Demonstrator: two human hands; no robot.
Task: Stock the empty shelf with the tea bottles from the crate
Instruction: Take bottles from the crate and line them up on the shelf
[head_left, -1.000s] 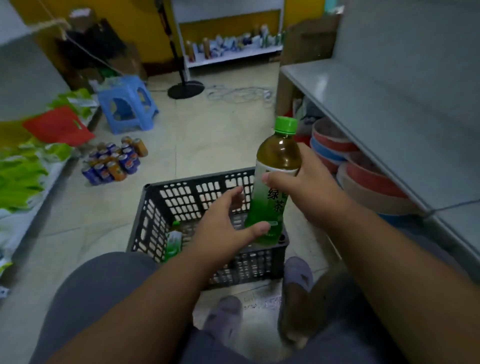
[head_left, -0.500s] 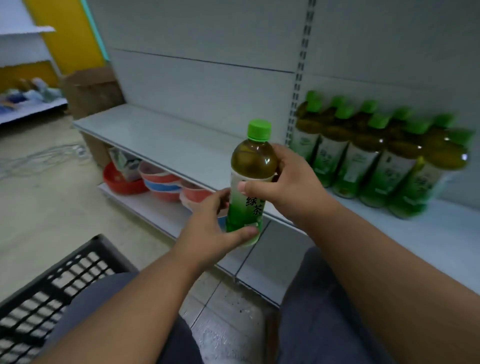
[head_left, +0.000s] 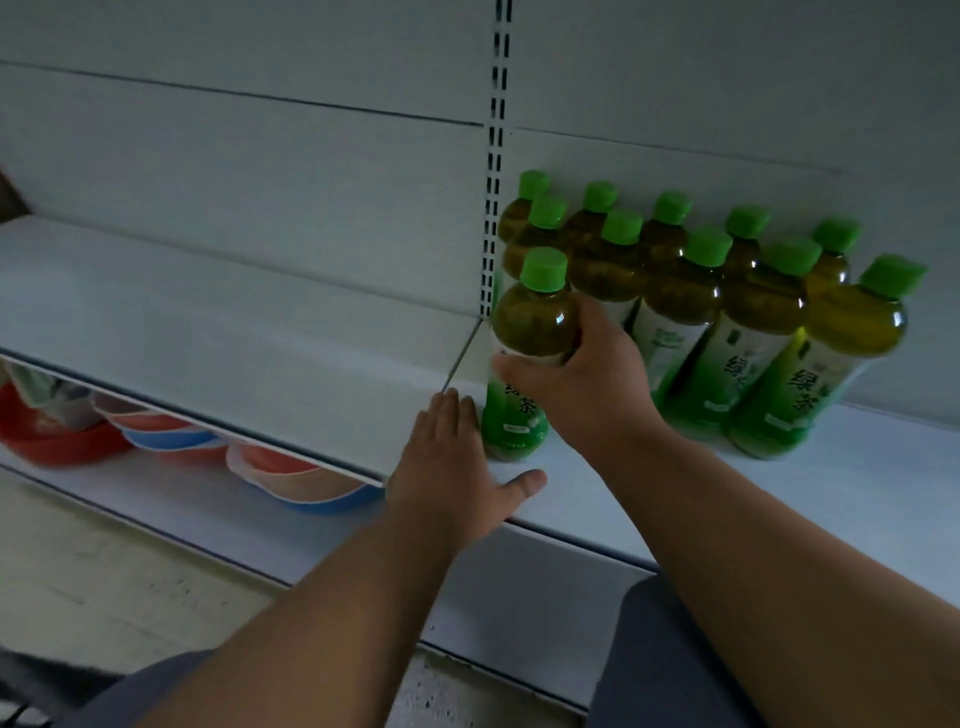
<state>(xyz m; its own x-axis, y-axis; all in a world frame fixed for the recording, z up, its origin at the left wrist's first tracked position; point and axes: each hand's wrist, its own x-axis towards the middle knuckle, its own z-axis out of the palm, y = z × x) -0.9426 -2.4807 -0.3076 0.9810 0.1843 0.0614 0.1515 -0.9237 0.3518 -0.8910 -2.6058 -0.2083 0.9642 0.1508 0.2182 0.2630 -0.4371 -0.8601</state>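
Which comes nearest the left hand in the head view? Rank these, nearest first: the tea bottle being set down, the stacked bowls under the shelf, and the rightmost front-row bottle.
From the left hand:
1. Tea bottle being set down, just right of its fingertips, gripped by the right hand.
2. Stacked bowls, lower left, under the shelf.
3. Rightmost front-row bottle, far right.

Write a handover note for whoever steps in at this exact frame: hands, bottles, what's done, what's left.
Right hand: grips the green tea bottle around its middle, bottle upright with its base on the white shelf.
Left hand: open, fingers straight, lying flat on the shelf just left of that bottle's base.
Done: stocked green tea bottles stand in two rows against the back panel; this one starts a third row at the left end.
Left: release the bottle. The crate is out of view, so how many bottles remain can't be told.
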